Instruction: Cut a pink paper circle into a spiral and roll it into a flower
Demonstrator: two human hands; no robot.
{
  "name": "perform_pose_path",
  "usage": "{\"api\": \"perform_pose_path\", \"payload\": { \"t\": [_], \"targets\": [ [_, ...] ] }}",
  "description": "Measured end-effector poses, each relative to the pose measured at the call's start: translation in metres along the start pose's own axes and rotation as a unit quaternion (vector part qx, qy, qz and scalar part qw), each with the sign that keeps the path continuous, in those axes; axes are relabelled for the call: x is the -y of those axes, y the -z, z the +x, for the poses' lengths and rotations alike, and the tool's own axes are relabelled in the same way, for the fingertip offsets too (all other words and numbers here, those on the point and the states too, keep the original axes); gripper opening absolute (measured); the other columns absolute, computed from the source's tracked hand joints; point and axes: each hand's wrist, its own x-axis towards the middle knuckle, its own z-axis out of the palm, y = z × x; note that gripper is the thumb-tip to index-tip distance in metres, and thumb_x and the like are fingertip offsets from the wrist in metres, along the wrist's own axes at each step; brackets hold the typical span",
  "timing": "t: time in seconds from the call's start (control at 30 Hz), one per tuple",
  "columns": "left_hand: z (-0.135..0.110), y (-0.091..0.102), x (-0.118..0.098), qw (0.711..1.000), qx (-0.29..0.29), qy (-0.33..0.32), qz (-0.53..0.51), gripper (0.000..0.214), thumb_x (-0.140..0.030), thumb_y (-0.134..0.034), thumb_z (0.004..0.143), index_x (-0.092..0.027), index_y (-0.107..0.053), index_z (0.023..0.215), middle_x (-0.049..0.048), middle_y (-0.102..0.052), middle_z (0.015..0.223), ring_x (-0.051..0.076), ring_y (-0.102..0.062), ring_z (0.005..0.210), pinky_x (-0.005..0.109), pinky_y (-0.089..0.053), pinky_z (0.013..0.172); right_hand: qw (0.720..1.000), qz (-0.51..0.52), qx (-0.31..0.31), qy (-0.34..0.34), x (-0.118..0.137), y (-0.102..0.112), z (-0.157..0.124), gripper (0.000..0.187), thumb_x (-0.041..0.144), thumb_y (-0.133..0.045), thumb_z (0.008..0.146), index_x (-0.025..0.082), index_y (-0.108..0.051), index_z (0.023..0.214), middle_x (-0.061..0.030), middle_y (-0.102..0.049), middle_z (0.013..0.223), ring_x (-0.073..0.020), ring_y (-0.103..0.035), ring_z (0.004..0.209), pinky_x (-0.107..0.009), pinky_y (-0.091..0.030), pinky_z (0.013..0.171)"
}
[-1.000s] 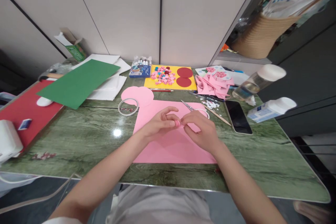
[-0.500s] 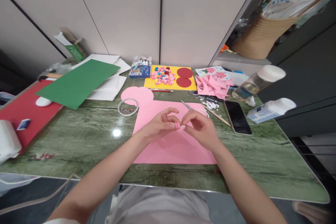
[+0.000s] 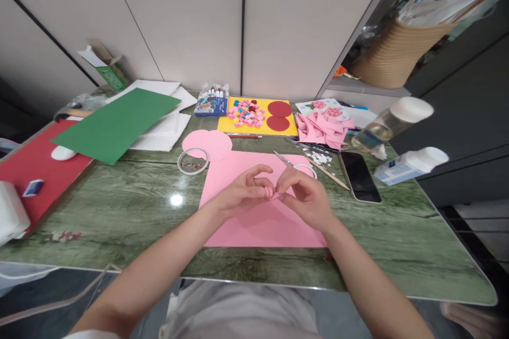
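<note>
My left hand [image 3: 244,189] pinches a small pink paper coil [image 3: 269,192] between thumb and fingers. From the coil a short pink end runs to my right hand [image 3: 304,194], whose thumb and forefinger are closed on it. Both hands are held over a large pink sheet [image 3: 254,228]. Scissors [image 3: 283,158] lie partly on the sheet, just beyond my right hand, their handle partly hidden by it. Left of the sheet, a ring of tape [image 3: 192,171] overlaps the edge of pink paper circles [image 3: 207,144].
On a yellow sheet [image 3: 222,126] are many small coloured rolls [image 3: 246,114] and two dark red circles [image 3: 279,109]. Pink scraps [image 3: 322,130], a phone [image 3: 361,177], a bottle [image 3: 411,166] and a clear jar [image 3: 392,123] stand or lie right. Green paper [image 3: 117,124] lies left.
The pink end between my hands has turned slightly and shows less of its flat face. My hands have otherwise hardly moved, and the view has shifted a little.
</note>
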Motion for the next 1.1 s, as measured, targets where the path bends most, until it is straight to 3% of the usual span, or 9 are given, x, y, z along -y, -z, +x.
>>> {"api": "perform_pose_path", "payload": {
  "t": [0.23, 0.57, 0.87, 1.1],
  "targets": [
    [-0.001, -0.001, -0.001, 1.0, -0.008, 0.004, -0.001, 0.039, -0.011, -0.072, 0.066, -0.021, -0.055, 0.1, -0.0008, -0.066, 0.069, 0.011, -0.059, 0.068, 0.027, -0.039, 0.071, 0.996, -0.074, 0.001, 0.04, 0.003, 0.002, 0.001, 0.031, -0.004, -0.054, 0.071, 0.024, -0.058, 0.081, 0.0014, -0.061, 0.076, -0.0142, -0.054, 0.074, -0.032, -0.043, 0.07],
    [-0.001, 0.001, -0.009, 0.998, -0.029, 0.016, 0.046, 0.039, -0.012, -0.072, 0.067, -0.021, -0.055, 0.101, 0.0008, -0.066, 0.072, 0.011, -0.06, 0.071, 0.025, -0.041, 0.072, 0.97, -0.226, 0.01, 0.089, 0.005, 0.006, 0.002, 0.026, 0.003, -0.053, 0.076, 0.027, -0.058, 0.084, 0.001, -0.063, 0.076, -0.0163, -0.056, 0.074, -0.038, -0.045, 0.073],
    [0.002, -0.004, -0.014, 0.984, -0.12, -0.017, 0.131, 0.04, -0.012, -0.073, 0.065, -0.018, -0.055, 0.1, 0.0014, -0.068, 0.073, 0.012, -0.063, 0.072, 0.028, -0.043, 0.078, 0.957, -0.287, 0.034, 0.035, 0.002, 0.011, 0.005, 0.02, 0.005, -0.049, 0.078, 0.024, -0.057, 0.081, -0.0012, -0.059, 0.078, -0.0174, -0.053, 0.079, -0.038, -0.043, 0.077],
    [0.004, -0.005, -0.009, 0.944, -0.203, -0.084, 0.245, 0.04, -0.018, -0.074, 0.065, -0.018, -0.053, 0.099, 0.0014, -0.069, 0.075, 0.012, -0.064, 0.075, 0.03, -0.046, 0.08, 0.96, -0.275, 0.044, -0.025, -0.001, 0.012, 0.007, 0.017, 0.016, -0.046, 0.086, 0.023, -0.061, 0.088, -0.0035, -0.063, 0.088, -0.0198, -0.053, 0.087, -0.04, -0.04, 0.081]
  ]
}}
